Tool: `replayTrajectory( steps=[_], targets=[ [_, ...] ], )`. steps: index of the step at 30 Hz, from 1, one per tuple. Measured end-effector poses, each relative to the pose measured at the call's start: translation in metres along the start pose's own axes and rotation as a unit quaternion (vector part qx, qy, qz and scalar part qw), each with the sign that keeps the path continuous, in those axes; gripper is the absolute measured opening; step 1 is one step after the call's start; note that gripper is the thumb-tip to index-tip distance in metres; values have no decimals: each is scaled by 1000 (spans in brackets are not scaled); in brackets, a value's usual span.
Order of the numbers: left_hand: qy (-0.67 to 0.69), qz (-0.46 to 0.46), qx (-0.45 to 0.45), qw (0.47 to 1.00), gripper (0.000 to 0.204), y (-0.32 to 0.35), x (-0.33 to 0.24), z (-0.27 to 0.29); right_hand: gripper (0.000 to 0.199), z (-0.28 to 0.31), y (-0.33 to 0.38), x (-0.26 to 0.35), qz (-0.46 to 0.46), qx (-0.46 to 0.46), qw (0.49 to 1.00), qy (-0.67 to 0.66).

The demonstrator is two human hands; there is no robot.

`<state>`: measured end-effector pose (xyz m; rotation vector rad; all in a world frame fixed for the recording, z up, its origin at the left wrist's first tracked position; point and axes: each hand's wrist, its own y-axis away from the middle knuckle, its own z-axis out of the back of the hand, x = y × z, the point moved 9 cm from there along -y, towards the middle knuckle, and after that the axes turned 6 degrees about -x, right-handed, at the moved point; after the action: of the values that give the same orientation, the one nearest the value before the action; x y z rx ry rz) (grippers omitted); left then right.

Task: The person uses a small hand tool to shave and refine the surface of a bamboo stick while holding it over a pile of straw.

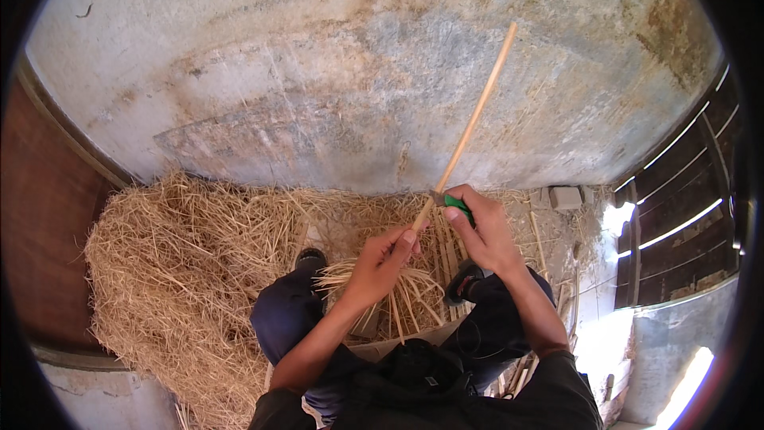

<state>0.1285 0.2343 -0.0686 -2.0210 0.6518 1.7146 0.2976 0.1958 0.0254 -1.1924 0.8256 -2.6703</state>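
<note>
A long, thin, light-brown wooden or bamboo stick point(480, 109) slants up and to the right in front of me. My left hand point(380, 265) is closed on its lower end, the thumb lying along it. Just above that, my right hand point(487, 231) grips a green-handled knife point(457, 205). The knife's short metal blade sits against the stick; how deep it cuts, if at all, I cannot tell. Below my hands, between my legs, a spray of pale thin strips point(410, 285) fans out.
Straw lies in a large heap point(187, 271) on the left. A stained plaster wall point(334, 95) rises straight ahead. Near its foot on the right rests a grey block point(566, 197). Dark slatted boards point(676, 215) stand on the right, with bright light in the gaps.
</note>
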Motion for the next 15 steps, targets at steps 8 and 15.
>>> replayTrajectory(
  steps=[8, 15],
  targets=[
    [-27, -84, -101, 991, 24, -3, -7, 17, 27, -19, 11, 24, 142, 5, 983, 116],
    [-14, -98, -130, 987, 16, 1, -14, 19, 30, -24, 14, 42, 192, -24, 968, 162]
  ],
)
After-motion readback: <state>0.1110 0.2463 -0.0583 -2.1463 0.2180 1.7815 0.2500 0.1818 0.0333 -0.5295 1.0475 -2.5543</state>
